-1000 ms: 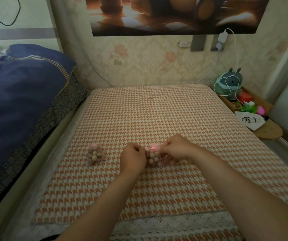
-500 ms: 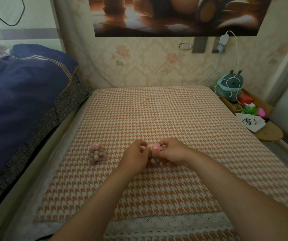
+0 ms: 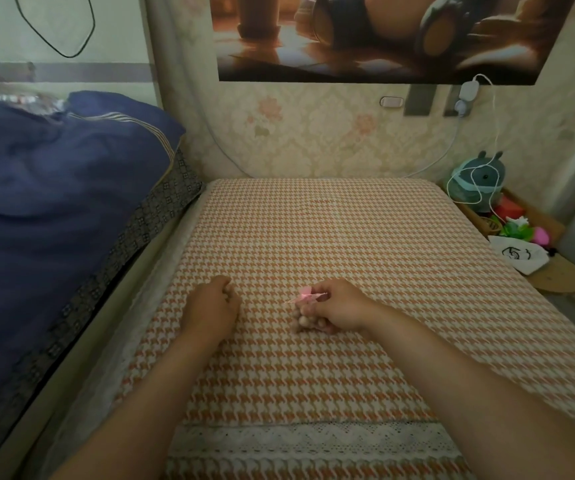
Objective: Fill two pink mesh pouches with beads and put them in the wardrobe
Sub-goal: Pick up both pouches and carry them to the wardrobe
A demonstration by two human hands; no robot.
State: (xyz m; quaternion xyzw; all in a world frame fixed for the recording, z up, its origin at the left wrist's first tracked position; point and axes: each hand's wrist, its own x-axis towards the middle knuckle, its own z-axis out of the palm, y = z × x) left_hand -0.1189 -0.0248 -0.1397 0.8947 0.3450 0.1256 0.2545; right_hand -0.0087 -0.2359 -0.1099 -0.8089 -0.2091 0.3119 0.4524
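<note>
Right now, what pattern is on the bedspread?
Orange-and-cream houndstooth on the bedspread, with a white lace band at its near edge; head view.

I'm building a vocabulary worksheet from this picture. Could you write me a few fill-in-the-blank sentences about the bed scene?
1. The right hand grips a mesh pouch full of ____.
2. The gathered top of the pouch is ____ in colour.
3. The left hand has its fingers curled shut and lies on the ____ cover.
4. The dark blue quilt lies on the ____ side of the checked cover.

Missing words: beads; pink; checked; left
</note>
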